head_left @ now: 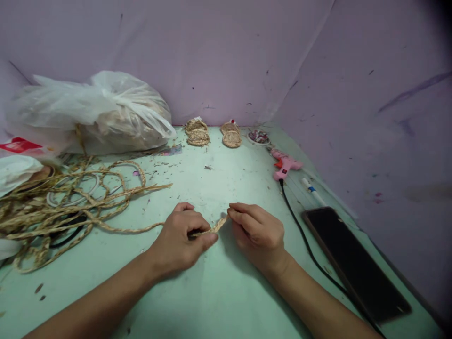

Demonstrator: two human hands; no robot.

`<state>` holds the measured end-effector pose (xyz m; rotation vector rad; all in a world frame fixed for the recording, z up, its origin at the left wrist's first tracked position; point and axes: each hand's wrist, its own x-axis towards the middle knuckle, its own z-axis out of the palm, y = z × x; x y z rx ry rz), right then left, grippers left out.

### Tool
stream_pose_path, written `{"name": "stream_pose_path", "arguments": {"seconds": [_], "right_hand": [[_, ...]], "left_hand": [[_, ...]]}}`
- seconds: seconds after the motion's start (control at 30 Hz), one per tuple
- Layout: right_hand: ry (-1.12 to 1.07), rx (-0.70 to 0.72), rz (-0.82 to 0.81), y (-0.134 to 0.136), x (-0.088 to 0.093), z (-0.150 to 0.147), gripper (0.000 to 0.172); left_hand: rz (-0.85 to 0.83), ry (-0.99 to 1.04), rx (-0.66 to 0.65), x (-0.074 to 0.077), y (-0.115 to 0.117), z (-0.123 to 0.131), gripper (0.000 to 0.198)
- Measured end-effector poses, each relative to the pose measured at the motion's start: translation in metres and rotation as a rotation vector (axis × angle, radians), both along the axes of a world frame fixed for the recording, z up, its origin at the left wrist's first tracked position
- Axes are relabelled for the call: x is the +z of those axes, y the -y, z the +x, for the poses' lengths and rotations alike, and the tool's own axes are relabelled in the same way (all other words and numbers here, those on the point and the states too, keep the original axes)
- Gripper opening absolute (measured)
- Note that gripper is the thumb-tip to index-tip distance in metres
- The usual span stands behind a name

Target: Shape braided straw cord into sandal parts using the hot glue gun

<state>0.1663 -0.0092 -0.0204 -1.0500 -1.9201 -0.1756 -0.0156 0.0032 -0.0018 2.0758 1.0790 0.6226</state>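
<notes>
Green table [212,301]; left hand [181,240] partly hides braid [219,224]

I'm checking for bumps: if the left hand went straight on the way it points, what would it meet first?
Probably the right hand, just beyond the short stretch of braided cord between them, though depth is unclear from this one view.

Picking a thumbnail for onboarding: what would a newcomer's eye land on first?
Probably the braided cord at center, held between the left hand and right hand, with more braid heaped at left. Next, likely the bulky white plastic bag against the back wall, then the pink glue gun at right, beyond the dark phone.
</notes>
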Motion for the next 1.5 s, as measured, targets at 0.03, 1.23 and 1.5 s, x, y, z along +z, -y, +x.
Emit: {"name": "stream_pose_path", "arguments": {"seconds": [0.03,1.23,1.5], "right_hand": [[0.011,-0.003,0.007,0.000,0.000,0.000,0.020],[-0.387,0.387,-1.159,-0.003,0.020,0.028,0.020],[-0.174,0.273,-0.991,-0.004,0.018,0.025,0.019]], "left_hand": [[0.008,0.007,0.021,-0.001,0.000,0.001,0.025],[0.207,-0.111,-0.170,-0.004,-0.003,-0.008,0.019],[0.125,-0.065,-0.093,-0.002,-0.005,-0.009,0.027]]}}
